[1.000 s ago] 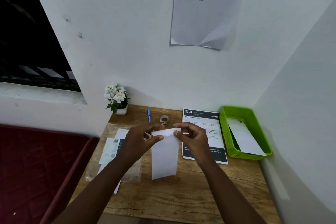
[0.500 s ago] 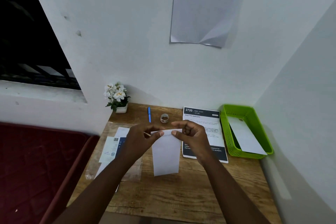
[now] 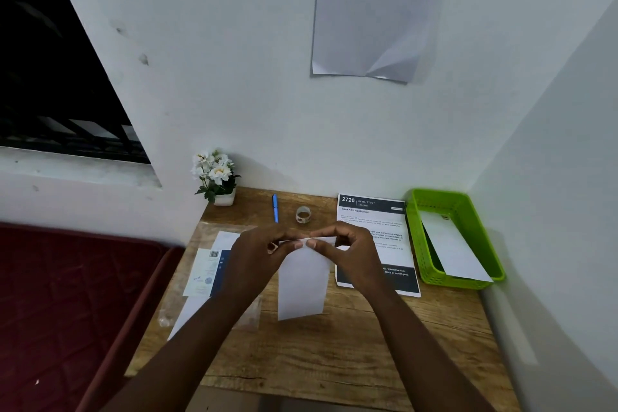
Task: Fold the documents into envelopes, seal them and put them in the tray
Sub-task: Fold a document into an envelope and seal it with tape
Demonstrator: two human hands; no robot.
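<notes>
Both hands have drawn closer together along the envelope's top edge over the last second, thumbs now almost meeting at the middle, and the flap looks pressed flatter. Left hand (image 3: 257, 256) pinches the top of the envelope (image 3: 302, 281) with curled fingers, and something small and brownish shows by its fingertips; I cannot tell what it is. Right hand (image 3: 351, 254) pinches the same edge from the other side, thumb on the front. That white envelope hangs upright above the middle of the counter (image 3: 334, 354), clear of the wood. Behind the hands lie a blue pen (image 3: 275, 208) and a tape roll (image 3: 303, 214), near each other. A printed sheet (image 3: 384, 221) lies just right of the hands, and beside it stands the green tray (image 3: 468, 211) with another envelope (image 3: 451, 247) leaning inside. Papers (image 3: 209, 269) lie at the left, and a flower pot (image 3: 219, 177) stands at the back.
</notes>
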